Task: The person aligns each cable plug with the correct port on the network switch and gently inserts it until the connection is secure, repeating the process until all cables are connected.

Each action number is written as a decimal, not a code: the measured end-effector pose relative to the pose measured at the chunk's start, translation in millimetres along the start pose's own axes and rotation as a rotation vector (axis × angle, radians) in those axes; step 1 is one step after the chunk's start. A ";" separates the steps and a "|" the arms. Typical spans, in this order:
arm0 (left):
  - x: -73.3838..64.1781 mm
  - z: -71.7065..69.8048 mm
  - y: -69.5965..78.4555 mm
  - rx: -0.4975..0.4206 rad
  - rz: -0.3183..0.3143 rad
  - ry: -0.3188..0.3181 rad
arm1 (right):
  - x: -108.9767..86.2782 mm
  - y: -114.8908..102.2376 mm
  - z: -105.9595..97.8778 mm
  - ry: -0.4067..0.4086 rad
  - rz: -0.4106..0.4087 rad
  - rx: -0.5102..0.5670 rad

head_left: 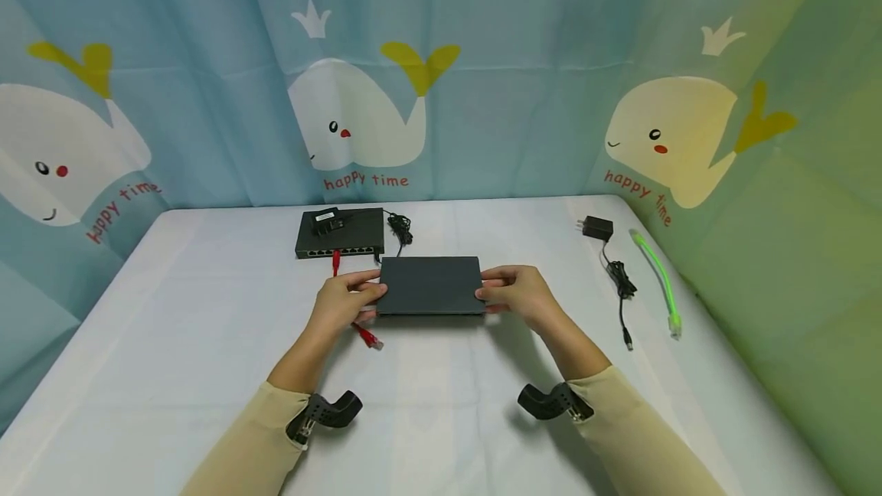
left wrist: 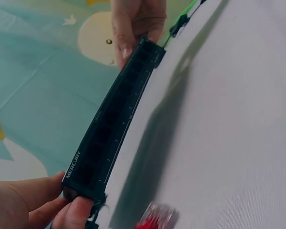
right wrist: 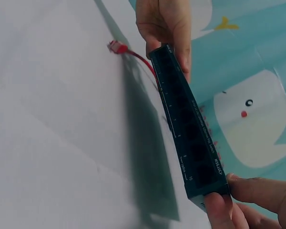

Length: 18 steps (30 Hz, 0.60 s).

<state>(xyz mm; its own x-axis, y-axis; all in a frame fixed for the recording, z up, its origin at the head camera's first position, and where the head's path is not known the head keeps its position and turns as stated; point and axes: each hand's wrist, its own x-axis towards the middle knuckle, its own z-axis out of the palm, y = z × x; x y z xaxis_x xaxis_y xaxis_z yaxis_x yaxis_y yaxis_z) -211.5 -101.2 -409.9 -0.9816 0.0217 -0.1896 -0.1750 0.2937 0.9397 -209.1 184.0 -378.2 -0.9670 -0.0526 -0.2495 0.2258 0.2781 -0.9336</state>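
A flat black network switch (head_left: 432, 285) is held level above the white table, its shadow falling below it. My left hand (head_left: 347, 301) grips its left end, thumb on one face and fingers on the other. At the opposite end, my right hand (head_left: 518, 294) pinches it the same way. Both wrist views show the row of ports on the switch's front (left wrist: 109, 119), with "MERCURY" lettering near the left end. A red network cable (head_left: 368, 337) passes beneath my left hand, its clear plug (right wrist: 118, 46) lying on the table; part of the cable is hidden.
Behind, a second black switch (head_left: 368, 228) lies with a power adapter (head_left: 327, 222) on top and a coiled black cord (head_left: 400, 228) beside it. The red cable meets its front. To the right lie another power adapter (head_left: 597, 228) with bundled cord and a green cable (head_left: 659, 275).
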 end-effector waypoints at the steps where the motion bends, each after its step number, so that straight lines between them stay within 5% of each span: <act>1: 1.5 3.2 0.3 -0.005 -0.002 0.000 | 0.0 0.9 -2.2 0.004 0.003 -0.003; 18: 16.1 44.1 4.3 -0.040 0.002 0.025 | 3.0 14.9 -31.3 0.034 0.011 -0.023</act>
<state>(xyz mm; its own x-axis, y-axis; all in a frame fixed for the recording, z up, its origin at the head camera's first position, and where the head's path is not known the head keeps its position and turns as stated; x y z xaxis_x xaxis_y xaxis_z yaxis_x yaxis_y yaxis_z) -224.7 -57.4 -421.5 -0.9834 -0.0016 -0.1816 -0.1759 0.2556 0.9506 -212.4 218.1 -384.8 -0.9681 -0.0170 -0.2501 0.2337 0.3000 -0.9249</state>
